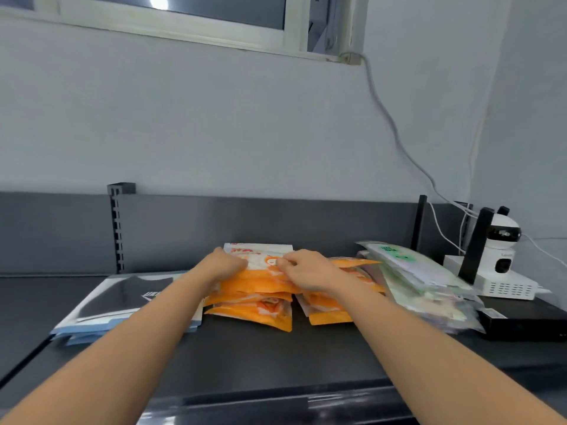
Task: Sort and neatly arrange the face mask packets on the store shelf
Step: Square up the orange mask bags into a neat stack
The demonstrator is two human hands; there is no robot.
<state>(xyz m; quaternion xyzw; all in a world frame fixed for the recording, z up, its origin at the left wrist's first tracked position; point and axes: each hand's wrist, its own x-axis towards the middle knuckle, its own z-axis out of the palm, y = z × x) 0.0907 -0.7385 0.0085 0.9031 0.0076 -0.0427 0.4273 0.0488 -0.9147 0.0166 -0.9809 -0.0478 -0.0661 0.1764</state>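
Two hands are in view: one left hand and one right hand. The orange packets form two stacks side by side; how many lie in each cannot be told. There is one pile of dark packets and one pile of pale green packets. There is one white camera, one white router with two black antennas, one black box and one shelf.

Your left hand hides its fingertips over the orange packets, whose print is too blurred to read. At their three o'clock the pale packets smear; the black box runs off-frame.
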